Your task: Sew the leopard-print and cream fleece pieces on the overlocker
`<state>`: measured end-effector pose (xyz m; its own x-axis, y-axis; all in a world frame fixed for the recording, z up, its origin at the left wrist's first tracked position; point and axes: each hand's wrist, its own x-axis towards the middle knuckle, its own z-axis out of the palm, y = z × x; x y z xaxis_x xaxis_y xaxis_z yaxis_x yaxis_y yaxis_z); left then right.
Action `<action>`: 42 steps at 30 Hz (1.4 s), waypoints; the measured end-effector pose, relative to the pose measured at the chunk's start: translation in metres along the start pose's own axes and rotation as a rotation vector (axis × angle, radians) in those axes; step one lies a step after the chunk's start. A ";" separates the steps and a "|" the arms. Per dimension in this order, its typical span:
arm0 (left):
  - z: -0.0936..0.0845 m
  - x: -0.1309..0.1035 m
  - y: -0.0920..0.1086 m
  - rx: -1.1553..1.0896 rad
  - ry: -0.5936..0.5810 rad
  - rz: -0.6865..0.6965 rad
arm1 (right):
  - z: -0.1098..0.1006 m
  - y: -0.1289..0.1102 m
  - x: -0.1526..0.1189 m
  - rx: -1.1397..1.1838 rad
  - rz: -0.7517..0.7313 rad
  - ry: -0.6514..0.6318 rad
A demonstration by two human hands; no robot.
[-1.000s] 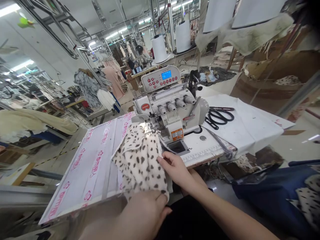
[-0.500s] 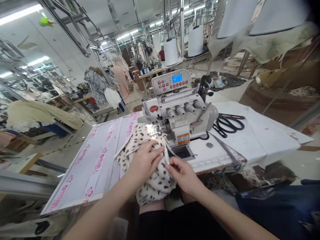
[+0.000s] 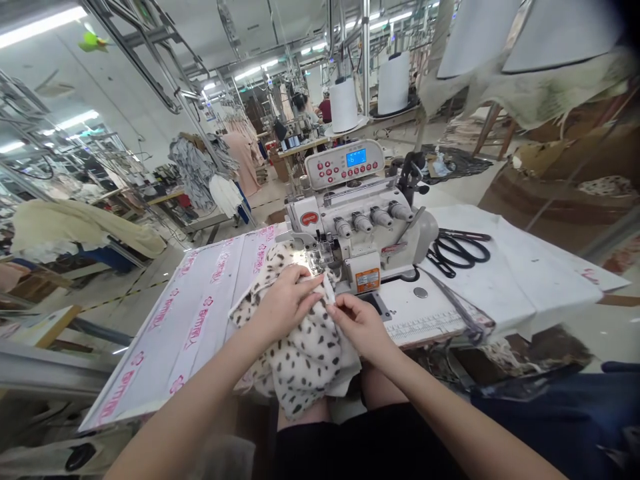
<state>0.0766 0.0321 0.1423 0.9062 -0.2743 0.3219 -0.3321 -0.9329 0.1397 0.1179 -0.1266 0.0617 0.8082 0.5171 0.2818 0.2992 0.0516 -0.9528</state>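
A cream fleece fabric with dark spots [image 3: 305, 363] runs from under the presser foot of an overlock sewing machine [image 3: 360, 227] down over my lap. My left hand [image 3: 287, 303] lies on top of it just in front of the foot, fingers stretched out and pressing it down. On the near right side, my right hand [image 3: 360, 323] pinches the fabric's edge between thumb and fingers, close to my left fingertips. A white strip shows along that edge. The needle area is lit and partly hidden by the foot and guard.
Black-handled scissors [image 3: 457, 250] lie on the white table covering at right. A printed board [image 3: 200, 300] extends the table to the left. Thread cones [image 3: 343, 107] stand behind the machine. Farther back are hanging garments [image 3: 243, 160] and a person in a red top [image 3: 325, 109].
Both hands have moved slightly forward, toward the presser foot, with the fabric. The right-hand pinch is closer to the machine, and the fabric over my lap has shifted and spread.
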 end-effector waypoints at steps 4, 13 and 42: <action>0.005 -0.003 0.000 0.002 0.111 0.087 | 0.005 -0.003 -0.009 -0.059 -0.018 0.007; 0.006 -0.013 0.008 -0.090 0.146 0.062 | 0.001 -0.011 -0.019 -0.018 0.053 -0.052; 0.003 -0.017 0.017 0.010 0.102 0.032 | -0.009 -0.014 -0.031 -0.167 0.011 -0.192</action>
<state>0.0558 0.0198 0.1363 0.8638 -0.2793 0.4193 -0.3573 -0.9264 0.1189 0.0932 -0.1508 0.0679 0.7057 0.6703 0.2294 0.3829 -0.0885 -0.9195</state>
